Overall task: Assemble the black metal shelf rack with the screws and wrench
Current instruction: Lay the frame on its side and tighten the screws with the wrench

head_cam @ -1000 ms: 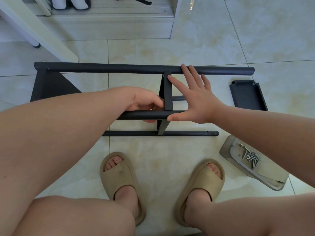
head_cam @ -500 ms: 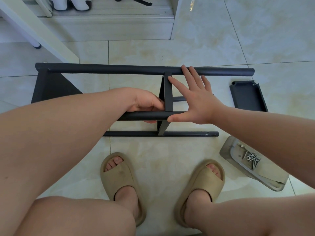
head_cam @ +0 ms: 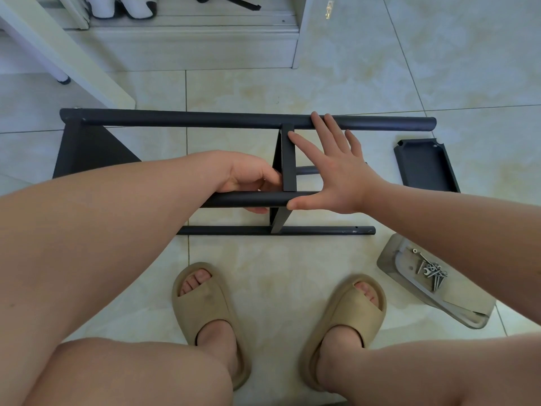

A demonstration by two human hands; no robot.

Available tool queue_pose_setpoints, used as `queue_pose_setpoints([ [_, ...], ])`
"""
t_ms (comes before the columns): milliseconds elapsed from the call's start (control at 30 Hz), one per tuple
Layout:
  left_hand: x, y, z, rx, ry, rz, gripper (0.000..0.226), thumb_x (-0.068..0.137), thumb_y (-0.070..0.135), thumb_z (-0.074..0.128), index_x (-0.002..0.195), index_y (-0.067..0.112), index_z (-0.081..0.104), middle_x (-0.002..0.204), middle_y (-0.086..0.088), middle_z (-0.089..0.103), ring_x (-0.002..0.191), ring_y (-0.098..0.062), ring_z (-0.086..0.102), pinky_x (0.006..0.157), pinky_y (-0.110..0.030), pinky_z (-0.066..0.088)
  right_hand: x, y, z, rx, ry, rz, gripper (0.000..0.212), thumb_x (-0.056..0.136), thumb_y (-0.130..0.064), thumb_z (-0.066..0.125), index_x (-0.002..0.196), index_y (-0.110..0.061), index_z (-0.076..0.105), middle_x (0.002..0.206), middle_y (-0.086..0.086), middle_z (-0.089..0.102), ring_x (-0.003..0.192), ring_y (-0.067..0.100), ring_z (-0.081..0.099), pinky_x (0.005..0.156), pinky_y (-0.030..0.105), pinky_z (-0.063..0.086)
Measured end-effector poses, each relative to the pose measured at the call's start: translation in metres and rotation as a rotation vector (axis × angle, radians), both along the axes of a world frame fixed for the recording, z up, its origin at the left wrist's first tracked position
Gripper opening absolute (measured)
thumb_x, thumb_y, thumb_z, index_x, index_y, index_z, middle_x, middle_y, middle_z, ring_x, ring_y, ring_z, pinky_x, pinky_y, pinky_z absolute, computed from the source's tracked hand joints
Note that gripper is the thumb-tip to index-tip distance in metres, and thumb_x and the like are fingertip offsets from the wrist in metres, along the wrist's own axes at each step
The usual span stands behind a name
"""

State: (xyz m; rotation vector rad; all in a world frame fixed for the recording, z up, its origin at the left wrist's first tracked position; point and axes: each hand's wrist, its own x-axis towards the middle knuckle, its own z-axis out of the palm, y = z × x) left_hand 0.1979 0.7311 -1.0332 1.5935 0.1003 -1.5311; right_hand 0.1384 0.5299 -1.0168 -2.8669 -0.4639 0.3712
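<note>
From the head camera, the black rack (head_cam: 205,120) lies on its side on the tiled floor (head_cam: 292,259), stretching from 9 o'clock past the centre of the view, with one long tube at the far side, another near the feet, and a raised bar (head_cam: 248,199) between them. The left hand (head_cam: 248,178) comes in from 8 o'clock with its fingers (head_cam: 265,177) curled round that raised bar, just left of an upright flat strip (head_cam: 288,159). The right hand (head_cam: 336,177) lies flat and spread (nothing held): its thumb rests on the bar's end and its longest fingertips touch the far tube. At 3 o'clock a loose black tray (head_cam: 424,168) sits on the floor, apart from the rack. At 4 o'clock a clear plastic pack (head_cam: 409,288) holds a small pile of screws (head_cam: 433,272). Two tan slippers (head_cam: 205,306) stand at 6 o'clock.
</note>
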Motion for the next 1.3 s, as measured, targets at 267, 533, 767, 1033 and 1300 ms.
queue_pose_setpoints([
  [267, -0.0009, -0.0014, -0.0001, 0.036, -0.041, -0.037, 0.018, 0.098, 0.019, 0.057, 0.113, 0.017, 0.066, 0.096, 0.0, 0.071, 0.095, -0.014, 0.064, 0.095, -0.037, 0.052, 0.0001, 0.0, -0.0003, 0.005, -0.003, 0.002, 0.122, 0.06, -0.099, 0.038, 0.16, -0.04, 0.001, 0.168, 0.006, -0.02, 0.153, 0.024, -0.023, 0.123, 0.056, -0.006],
  [533, -0.001, -0.0001, 0.0001, -0.041, -0.028, -0.03, 0.015, 0.097, 0.013, 0.054, 0.092, 0.019, 0.067, 0.08, 0.004, 0.072, 0.084, -0.011, 0.064, 0.086, -0.03, 0.051, -0.0003, 0.0001, -0.0006, 0.008, -0.005, 0.003, 0.122, 0.06, -0.099, 0.038, 0.16, -0.039, 0.002, 0.168, 0.007, -0.019, 0.153, 0.025, -0.022, 0.123, 0.056, -0.005],
  [767, -0.0003, 0.0002, -0.0017, -0.066, -0.008, -0.014, 0.017, 0.096, 0.008, 0.052, 0.093, 0.019, 0.065, 0.085, 0.002, 0.071, 0.084, -0.011, 0.064, 0.083, -0.029, 0.052, 0.0002, -0.0002, -0.0001, 0.0, 0.001, 0.003, 0.123, 0.06, -0.099, 0.037, 0.16, -0.039, 0.001, 0.167, 0.007, -0.02, 0.153, 0.025, -0.023, 0.123, 0.056, -0.006],
  [1033, 0.0012, 0.0027, -0.0011, -0.069, 0.053, 0.01, 0.018, 0.096, 0.009, 0.051, 0.097, 0.02, 0.064, 0.092, 0.0, 0.071, 0.092, -0.015, 0.064, 0.094, -0.036, 0.05, 0.0002, 0.0001, 0.0003, -0.006, 0.001, 0.005, 0.122, 0.06, -0.1, 0.036, 0.16, -0.039, 0.0, 0.167, 0.007, -0.02, 0.153, 0.025, -0.023, 0.123, 0.057, -0.005],
  [1300, -0.0004, -0.0018, -0.0012, 0.024, 0.01, -0.023, 0.015, 0.097, 0.02, 0.055, 0.109, 0.019, 0.064, 0.09, 0.002, 0.069, 0.09, -0.013, 0.061, 0.091, -0.034, 0.052, 0.0003, -0.0004, -0.0014, 0.004, -0.008, 0.008, 0.122, 0.061, -0.1, 0.037, 0.16, -0.039, 0.001, 0.168, 0.007, -0.019, 0.153, 0.026, -0.022, 0.123, 0.057, -0.005],
])
